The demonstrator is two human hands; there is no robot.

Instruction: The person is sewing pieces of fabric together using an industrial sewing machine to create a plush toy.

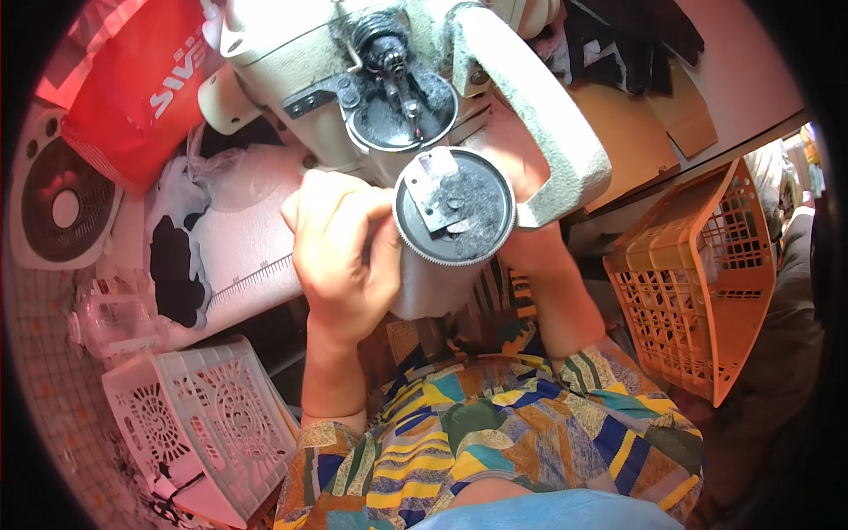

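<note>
A pale industrial sewing machine [283, 62] fills the upper middle, with a lint-covered dark mechanism [397, 97] exposed. Below it a round toothed metal disc [473, 208] carries a small silver plate [428, 181] and fluff, on top of a grey metal column [433, 291]. My left hand [340, 247] is closed beside the disc's left edge, fingers curled and thumb bent toward the column; what it grips is hidden. My right hand [534, 252] reaches behind the column's right side, under the curved machine arm [565, 115]; its fingers are mostly hidden.
A red bag [132, 132], round-grilled appliance [62, 203] and clear plastic container [119, 314] are at left. Black cloth pieces [177, 274] lie on the worktable [247, 238]. A white basket [194, 415] stands lower left; an orange crate [689, 291], cardboard [689, 124] and dark fabric [618, 44] are at right.
</note>
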